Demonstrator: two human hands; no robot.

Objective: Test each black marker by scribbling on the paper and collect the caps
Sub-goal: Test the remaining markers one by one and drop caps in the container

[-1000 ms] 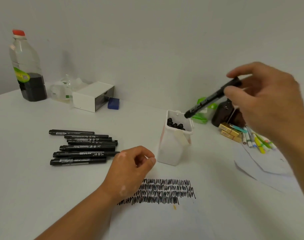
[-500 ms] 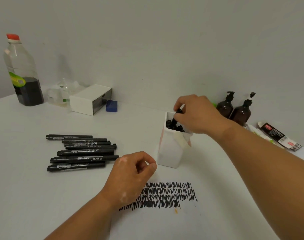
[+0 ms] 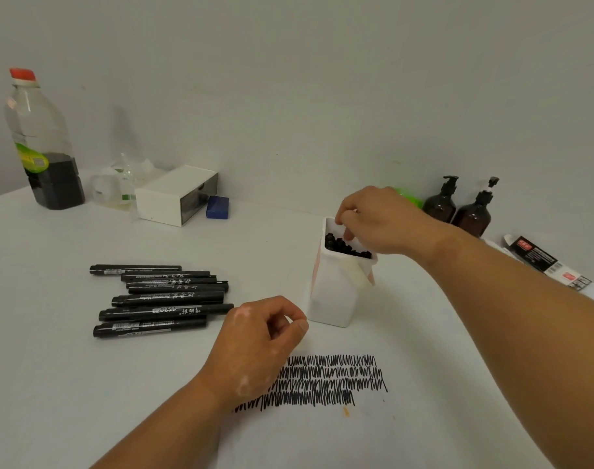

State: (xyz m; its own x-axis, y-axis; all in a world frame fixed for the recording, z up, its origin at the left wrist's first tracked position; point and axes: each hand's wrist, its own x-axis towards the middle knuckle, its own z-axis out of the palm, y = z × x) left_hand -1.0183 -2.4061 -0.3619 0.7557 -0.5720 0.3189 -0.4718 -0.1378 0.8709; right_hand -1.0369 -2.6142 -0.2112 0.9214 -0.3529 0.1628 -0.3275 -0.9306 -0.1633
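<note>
**A:** Entry one: what has changed?

**B:** A second ago our right hand [image 3: 373, 225] held a marker in the air. Now it sits at the mouth of the white container [image 3: 332, 296], with its fingers curled down among the stowed markers [image 3: 339, 245]. No marker shows in it, and we cannot tell whether it is pinching one. We judge that marker tested and filed, so the next one is due.

**A:** And the left hand?

**B:** Our left hand [image 3: 265, 336] has not moved. It lies just beside the container, at the edge of the paper [image 3: 322, 441], with its fingers curled and the thumb tip against the forefinger. A cap may be inside, but none shows, so we cannot tell.

**A:** Counts, please.

**B:**
- Loose markers [image 3: 168, 298]: seven, lying flat to the left of our left hand. They appear to be capped, and we reckon them untested.
- Stowed marker ends: at least five show; the rest are hidden by the hand.
- Scribble [image 3: 326, 380]: one block, with its rows overlapping.
- Container: one.
- Pump bottles [image 3: 441, 208]: two.
- Red-capped bottle [image 3: 42, 147]: one.
- Collected caps: none in view.
</note>
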